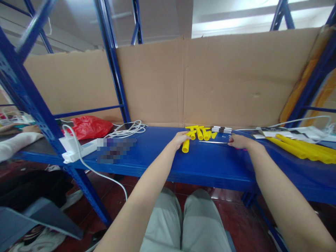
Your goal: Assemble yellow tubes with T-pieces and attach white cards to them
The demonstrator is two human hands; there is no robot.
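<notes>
Centre frame: person's left hand (180, 139) pinches yellow tube (185, 146); right hand (239, 141) pinches thin metal rod (213, 142). Rod tip near yellow parts (200, 133); careless sideways sweep could scatter them.

Glare whitens the ceiling (225, 26) and edges stretch

On the workbench (157, 159), a cluster of T-shaped tubes (200, 133) lies before the cardboard panel (223, 80). Right of the cluster sits a stack of strips (222, 130), with long tubes (301, 149) well beyond; just before the cluster, toward its right, is a rod (213, 142). Left of the cluster come coiled cable (128, 131), a plastic bag (90, 126) and (nearer the front edge) a power strip (88, 149).
</notes>
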